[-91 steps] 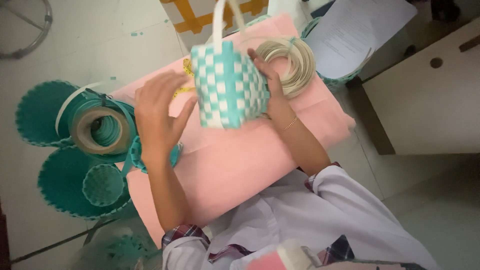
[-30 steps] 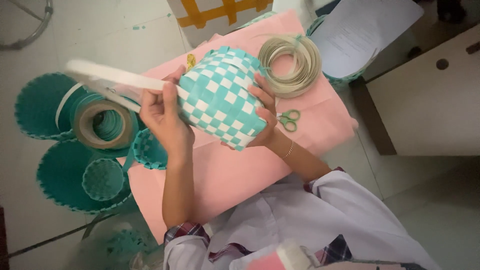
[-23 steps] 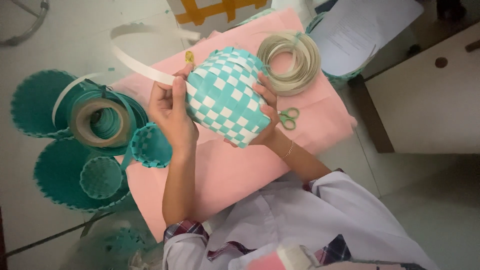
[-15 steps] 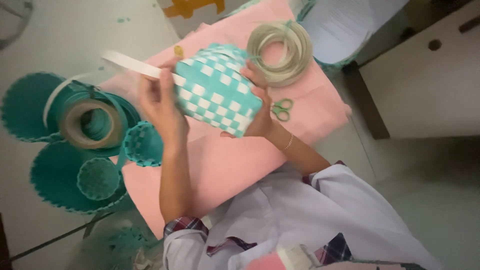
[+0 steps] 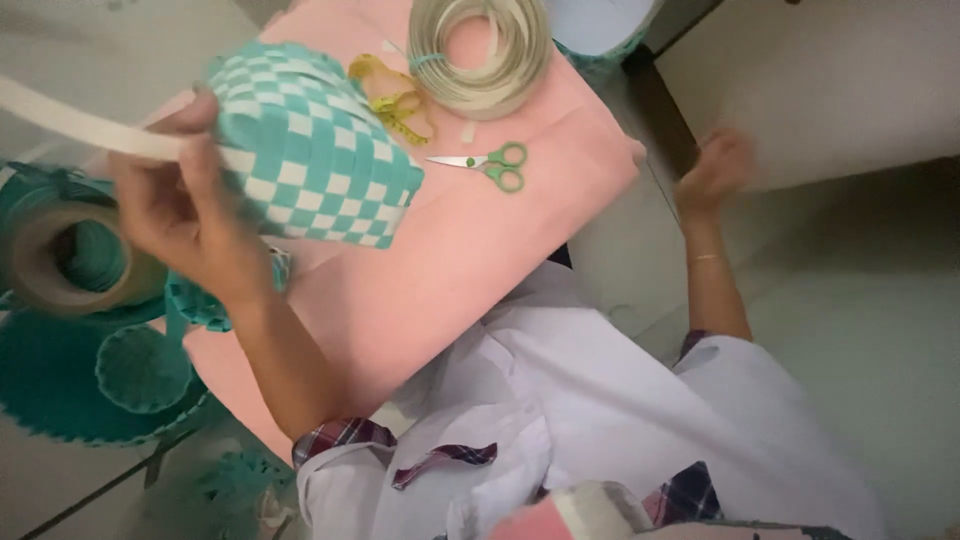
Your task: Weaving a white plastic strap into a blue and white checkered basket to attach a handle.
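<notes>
My left hand [image 5: 185, 215] grips a teal-and-white checkered woven basket [image 5: 315, 150] at its left side, above a pink table [image 5: 470, 260]. A cream flat strap [image 5: 70, 125] runs out to the left from under my left thumb. My right hand [image 5: 715, 170] is off to the right, past the table's edge, fingers loosely spread and holding nothing; it is blurred.
Green-handled scissors [image 5: 490, 163], a yellow tape measure [image 5: 395, 95] and a coil of cream strap [image 5: 480, 45] lie on the far part of the table. Teal woven discs [image 5: 110, 375] and a roll of cream strap [image 5: 65, 260] sit on the floor at the left.
My right hand has let go of the basket and swung out to the right, off the table. The left hand alone keeps the basket, now lower and further left in view.
</notes>
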